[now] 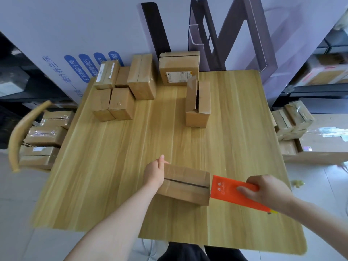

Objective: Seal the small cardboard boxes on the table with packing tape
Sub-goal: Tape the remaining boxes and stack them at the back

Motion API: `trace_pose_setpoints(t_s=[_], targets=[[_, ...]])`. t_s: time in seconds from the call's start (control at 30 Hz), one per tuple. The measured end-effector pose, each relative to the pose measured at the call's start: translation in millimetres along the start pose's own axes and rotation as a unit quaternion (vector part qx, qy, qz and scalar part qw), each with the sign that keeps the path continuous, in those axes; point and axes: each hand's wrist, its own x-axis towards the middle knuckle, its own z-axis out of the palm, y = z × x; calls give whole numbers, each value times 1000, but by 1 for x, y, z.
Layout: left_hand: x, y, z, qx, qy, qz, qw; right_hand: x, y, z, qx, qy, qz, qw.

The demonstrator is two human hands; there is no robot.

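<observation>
A pale wooden counter [131, 166] is filling most of the view, and the person is standing at its near edge. To the left a curved wooden chair [17, 136] is carrying a stack of taped boxes [47, 138], and more taped boxes [291, 119] are sitting in a pile off the counter's right side.

At the back left of the counter a cluster of closed cardboard boxes [122, 87] is standing packed together, touching one another. Just to its right, against the wall, a larger box with a printed label [178, 70] is sitting. In front of that one, an open box [197, 110] is standing alone with its flaps pointing up.

Near the front edge, well apart from the others, a small cardboard box [184, 185] is lying flat with its top flaps folded shut and a dark seam running along its length.

An orange tape dispenser [231, 191] is lying level with the box top, its front edge touching the box's right end at the seam.

The right hand [269, 189] is gripping the dispenser's rear part, fingers curling over its top. The left hand [155, 173] is bracing the box's left end, thumb pointing away along the far corner; its other fingers are hiding behind the box, so I cannot tell whether they are curling round it.
</observation>
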Motion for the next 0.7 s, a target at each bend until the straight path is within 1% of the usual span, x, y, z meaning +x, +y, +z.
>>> trace_pose_setpoints(t_s=[0.17, 0.23, 0.27, 0.3, 0.33, 0.37, 0.4, 0.43, 0.47, 0.5, 0.57, 0.63, 0.7], targets=[[-2, 2, 0, 8, 8, 1, 1000, 3, 28, 7, -23, -11, -3, 1000], [-4, 3, 0, 25, 25, 0, 999, 6, 25, 11, -18, -26, 4, 999], [-6, 4, 0, 51, 42, 5, 998, 9, 19, 13, -16, -33, 10, 999], [-8, 5, 0, 98, 69, 34, 992, 11, 13, 14, -19, -38, 17, 999], [-10, 7, 0, 158, 89, 87, 980, 13, 6, 14, -27, -41, 22, 999], [-13, 9, 1, 218, 95, 151, 959, 16, 0, 13, -36, -43, 22, 998], [-16, 12, 3, 265, 78, 214, 937, 18, -6, 10, -45, -43, 19, 998], [-20, 17, 6, 296, 39, 266, 917, 20, -11, 6, -54, -41, 15, 998], [-26, 21, 11, 312, -8, 298, 902, 23, -15, 2, -64, -40, 12, 997], [-32, 25, 17, 316, -44, 313, 895, 25, -18, -1, -75, -40, 9, 996], [-43, 31, 31, 316, -62, 322, 890, 29, -24, -5, -103, -41, 5, 994], [-50, 36, 42, 321, -39, 336, 885, 34, -32, -8, -125, -40, 6, 991], [-49, 40, 46, 315, -17, 341, 886, 39, -43, -16, -128, -41, 19, 991]])
